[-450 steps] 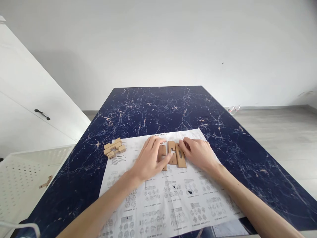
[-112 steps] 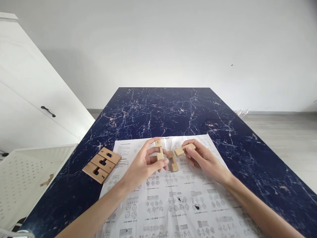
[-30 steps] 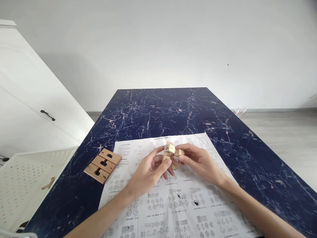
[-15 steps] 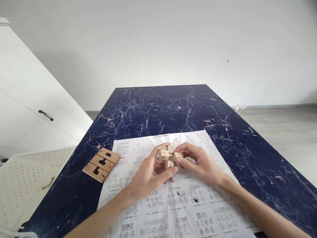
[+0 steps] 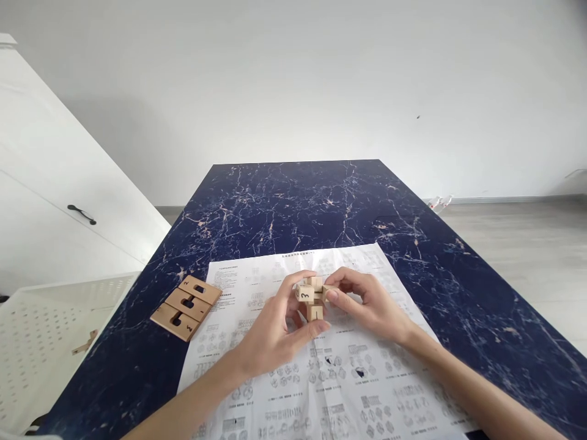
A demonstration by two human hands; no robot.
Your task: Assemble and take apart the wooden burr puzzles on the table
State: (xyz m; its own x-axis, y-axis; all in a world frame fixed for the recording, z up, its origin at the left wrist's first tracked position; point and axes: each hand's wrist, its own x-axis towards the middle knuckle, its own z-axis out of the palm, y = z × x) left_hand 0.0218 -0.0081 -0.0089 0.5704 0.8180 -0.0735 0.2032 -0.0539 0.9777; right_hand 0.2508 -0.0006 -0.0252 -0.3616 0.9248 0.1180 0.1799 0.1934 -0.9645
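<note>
A small wooden burr puzzle [image 5: 315, 313] of interlocking pale blocks, with numbers such as 3 and 1 on its ends, is held above the printed sheet. My left hand [image 5: 275, 330] wraps round its left side, thumb at the lower block and fingers behind. My right hand [image 5: 367, 302] pinches a block on the puzzle's right side between thumb and fingers. Under both hands lies the white instruction sheet [image 5: 270, 397], covered with small diagrams. The puzzle's back and underside are hidden by my fingers.
Three flat wooden plates [image 5: 186, 307] with cut-out slots and numbers lie left of the sheet on the dark blue marbled table [image 5: 284, 201]. A white perforated basket [image 5: 41, 348] with a wooden piece [image 5: 85, 343] stands at the left, below a white cabinet [image 5: 68, 165].
The puzzle has turned slightly in my hands, so its numbered 3 end and lower block face me more. Both hands still grip it; the view has shifted a little.
</note>
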